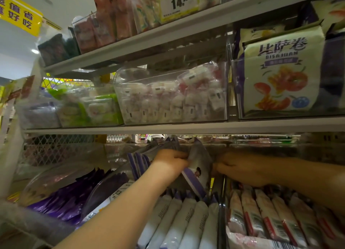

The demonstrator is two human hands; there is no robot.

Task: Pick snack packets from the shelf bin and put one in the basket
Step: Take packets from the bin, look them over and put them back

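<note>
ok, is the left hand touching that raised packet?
Touching. Head view: the left hand curls its fingers round the packet edge.

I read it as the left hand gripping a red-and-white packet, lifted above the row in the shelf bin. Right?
Not quite. The head view shows the left hand gripping a purple-and-white packet, lifted above the row in the shelf bin. The red-and-white packets lie in the neighbouring bin to the right.

Left forearm (130, 202) and right forearm (308, 178) are bare (likewise left hand (170, 161), right hand (240, 168)).
</note>
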